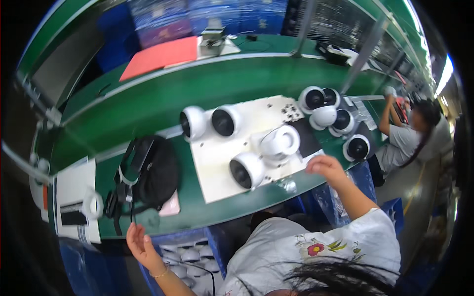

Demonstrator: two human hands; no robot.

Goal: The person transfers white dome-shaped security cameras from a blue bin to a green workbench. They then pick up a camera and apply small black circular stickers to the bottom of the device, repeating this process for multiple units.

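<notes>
A person's left hand (140, 243) is hanging just off the near edge of a green surface (212, 213), fingers parted around nothing visible, while the right hand (330, 170) is hovering with bent fingers beside a white ring-topped housing (270, 143) (whether it is pinching something small, one cannot tell). The housing is sitting on a white sheet (212, 172) with 3 dome units (250, 169) showing dark round fronts; 5 similar units (356, 148) are clustering to the right. Small dark pieces (291, 111) are lying scattered at the sheet's far corner. A black bag (163, 170) is bulking between the left hand and the sheet, a pink item (171, 206) poking out beside it. A white roll (92, 204) is resting at far left. Below, a blue crate (216, 249) is holding white rounded parts (190, 255); at back, film-wrapped blue crates (207, 12) are standing in a row. A co-worker (402, 143) is working at right.
</notes>
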